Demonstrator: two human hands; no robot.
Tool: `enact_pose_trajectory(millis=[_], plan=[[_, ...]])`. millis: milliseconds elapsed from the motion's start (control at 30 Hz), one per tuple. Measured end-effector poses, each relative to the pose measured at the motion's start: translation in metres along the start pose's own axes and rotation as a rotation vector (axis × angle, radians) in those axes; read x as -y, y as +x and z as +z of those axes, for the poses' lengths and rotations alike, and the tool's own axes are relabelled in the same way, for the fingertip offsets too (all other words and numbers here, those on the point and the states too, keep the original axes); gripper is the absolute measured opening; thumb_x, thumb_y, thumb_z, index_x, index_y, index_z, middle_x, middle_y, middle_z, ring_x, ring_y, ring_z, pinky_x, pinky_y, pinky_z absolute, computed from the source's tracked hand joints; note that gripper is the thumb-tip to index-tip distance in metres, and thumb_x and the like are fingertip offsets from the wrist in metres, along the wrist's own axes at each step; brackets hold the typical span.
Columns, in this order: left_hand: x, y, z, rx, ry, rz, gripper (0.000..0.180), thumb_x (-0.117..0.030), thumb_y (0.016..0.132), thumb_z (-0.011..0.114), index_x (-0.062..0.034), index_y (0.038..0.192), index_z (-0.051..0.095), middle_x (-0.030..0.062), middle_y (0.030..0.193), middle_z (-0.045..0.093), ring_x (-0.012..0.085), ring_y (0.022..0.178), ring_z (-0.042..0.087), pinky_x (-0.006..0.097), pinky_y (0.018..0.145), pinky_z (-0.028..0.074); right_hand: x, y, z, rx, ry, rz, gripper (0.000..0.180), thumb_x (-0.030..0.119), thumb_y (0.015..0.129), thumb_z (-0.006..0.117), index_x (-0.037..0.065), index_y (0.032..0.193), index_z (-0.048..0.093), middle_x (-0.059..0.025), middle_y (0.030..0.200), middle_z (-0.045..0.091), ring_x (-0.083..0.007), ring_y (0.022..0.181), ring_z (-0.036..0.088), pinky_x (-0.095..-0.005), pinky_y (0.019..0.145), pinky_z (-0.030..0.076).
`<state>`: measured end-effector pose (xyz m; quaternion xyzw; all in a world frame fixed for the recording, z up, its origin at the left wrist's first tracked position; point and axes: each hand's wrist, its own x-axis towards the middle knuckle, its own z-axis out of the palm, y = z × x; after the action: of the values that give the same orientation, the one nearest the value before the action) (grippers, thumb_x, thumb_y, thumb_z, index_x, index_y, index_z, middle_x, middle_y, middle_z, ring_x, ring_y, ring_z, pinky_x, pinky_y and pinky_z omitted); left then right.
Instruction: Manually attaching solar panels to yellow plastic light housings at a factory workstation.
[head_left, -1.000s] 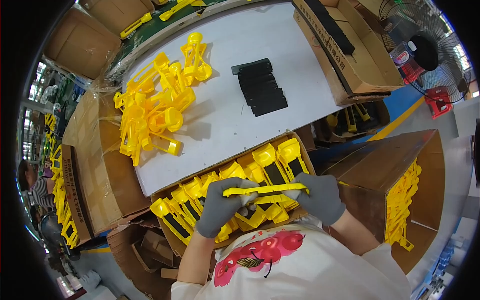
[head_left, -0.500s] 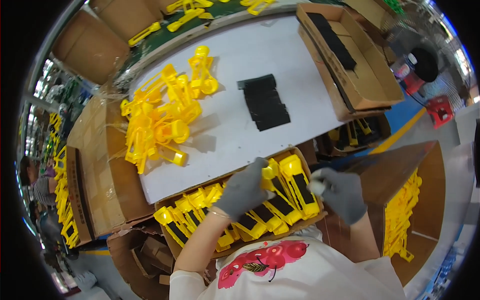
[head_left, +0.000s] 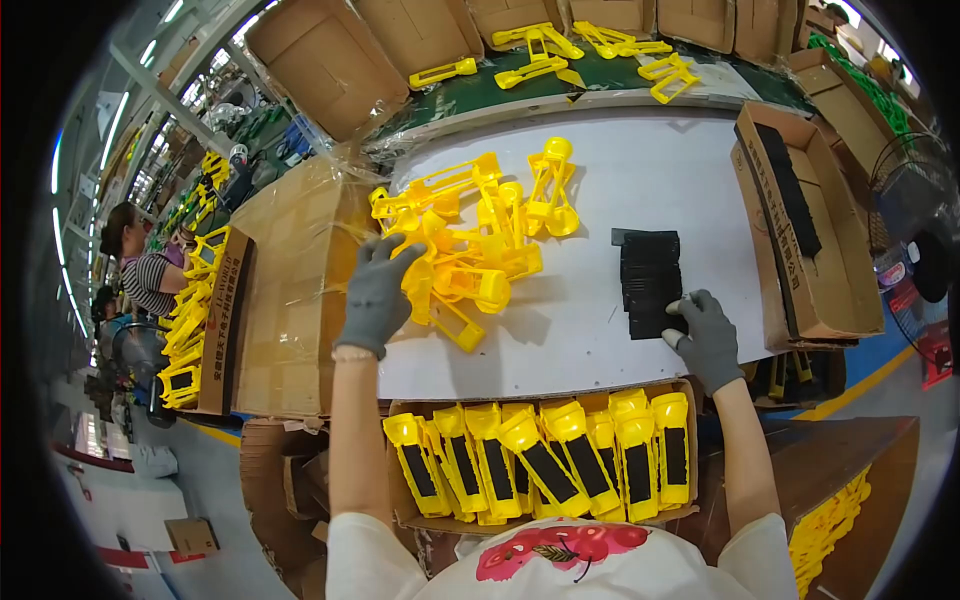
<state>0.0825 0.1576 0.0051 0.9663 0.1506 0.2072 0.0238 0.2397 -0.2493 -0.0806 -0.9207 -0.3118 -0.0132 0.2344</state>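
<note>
My left hand [head_left: 376, 298], in a grey glove, is at the left edge of a heap of yellow plastic parts [head_left: 490, 288], its fingers spread and holding nothing. The parts are long frames with rounded ends, lying in a tangle. My right hand [head_left: 708, 342], also gloved, is at the near right corner of a stack of black strips [head_left: 650, 285]. Its thumb and forefinger are apart at the stack's edge. Closest to me, a cardboard box [head_left: 402, 512] holds rows of yellow parts with black strips [head_left: 637, 472] along their faces.
A shallow carton [head_left: 790, 255] holding black strips stands on the white table [head_left: 570, 355] at right. More yellow parts [head_left: 535, 70] lie on the green surface behind. A large carton [head_left: 290, 290] is at left. Yellow pieces fill a box [head_left: 830, 530] low at right. A co-worker [head_left: 150, 265] is far left.
Both hands have left the box of yellow parts. My left hand moved forward and left to the heap, my right hand forward to the black strips. The view has turned and shifted.
</note>
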Motion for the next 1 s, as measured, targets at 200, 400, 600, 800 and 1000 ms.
enact_pose_trajectory(millis=[200,400,600,800,1000], plan=[[0.029,0.017,0.022,0.326,0.057,0.508,0.046,0.004,0.065,0.062,-0.0140,0.107,0.064,0.0099,0.110,0.057,0.0321,0.101,0.055,0.038,0.084,0.049,0.004,0.003,-0.003,-0.059,-0.160,0.006,0.038,0.023,0.067,0.079,0.011,0.097,0.060,-0.0071,0.104,0.055,-0.0266,0.096,0.056,-0.0376,0.081,0.047],[0.031,0.022,-0.016,0.336,0.048,0.457,0.027,-0.001,0.069,0.062,-0.0106,0.094,0.062,0.0131,0.093,0.055,0.0334,0.086,0.058,0.042,0.070,0.049,-0.006,-0.004,0.003,0.009,-0.051,0.100,0.033,0.022,0.068,0.078,0.010,0.093,0.059,-0.0060,0.097,0.057,-0.0248,0.090,0.057,-0.0364,0.077,0.048],[0.028,0.013,-0.069,0.274,-0.334,-0.026,0.010,0.001,0.080,0.055,-0.0047,0.088,0.053,0.0136,0.087,0.063,0.0267,0.069,0.065,0.035,0.058,0.050,-0.018,-0.018,0.005,-0.199,0.000,-0.065,0.028,0.020,0.071,0.075,0.010,0.094,0.064,-0.0046,0.087,0.060,-0.0241,0.081,0.060,-0.0361,0.070,0.050],[0.005,-0.044,-0.087,0.013,-0.944,-0.475,0.036,0.000,0.086,0.051,-0.0028,0.121,0.057,0.0105,0.101,0.067,0.0173,0.076,0.068,0.022,0.059,0.054,-0.013,-0.026,0.001,-0.103,-0.040,0.033,0.038,0.030,0.069,0.076,0.013,0.101,0.064,-0.0063,0.100,0.058,-0.0259,0.095,0.057,-0.0393,0.079,0.049],[-0.068,-0.096,-0.056,-0.007,-1.394,-0.648,0.029,-0.012,0.085,0.061,0.0005,0.112,0.060,0.0139,0.100,0.067,0.0215,0.078,0.068,0.022,0.055,0.050,-0.009,-0.019,-0.010,-0.004,-0.088,0.007,0.028,0.026,0.066,0.078,0.012,0.084,0.061,-0.0031,0.093,0.059,-0.0240,0.094,0.057,-0.0396,0.077,0.048]])
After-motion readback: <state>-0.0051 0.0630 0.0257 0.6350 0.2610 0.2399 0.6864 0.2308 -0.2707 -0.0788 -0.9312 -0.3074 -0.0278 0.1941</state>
